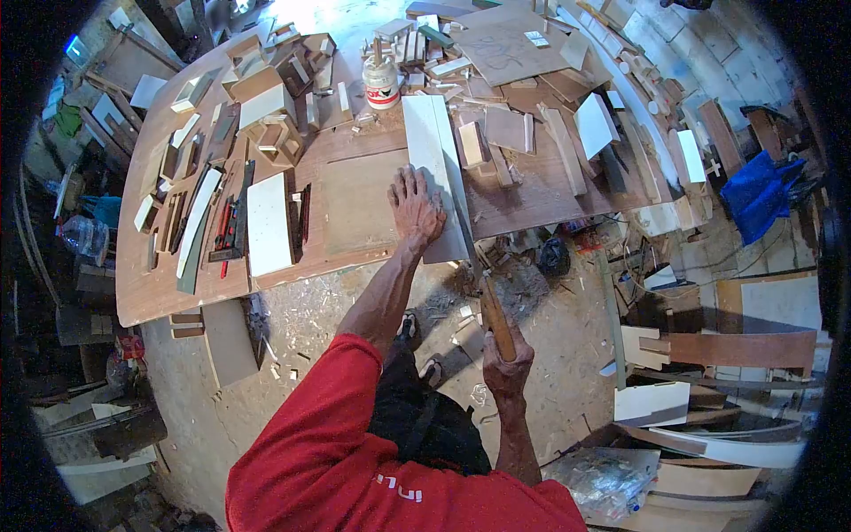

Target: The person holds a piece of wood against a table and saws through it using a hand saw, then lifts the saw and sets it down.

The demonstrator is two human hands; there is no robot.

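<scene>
My left hand [417, 208] lies flat with spread fingers on a long white board [427, 129]. The board rests on the worktable and its near end sticks out past the table's front edge. My right hand [508, 363] is wrapped round the wooden handle of a handsaw [498, 324], below that edge. The narrow blade points up and away from me, along the right side of the board. A flat brown panel [359, 199] lies on the table just left of my left hand.
A white tub [381, 84] with a red label stands beyond the board. Wood offcuts [510, 130] and small wooden frames [270, 115] cover much of the worktable [213, 282]. A blue bag [755, 193] hangs at right. Scraps and sawdust litter the floor [306, 341].
</scene>
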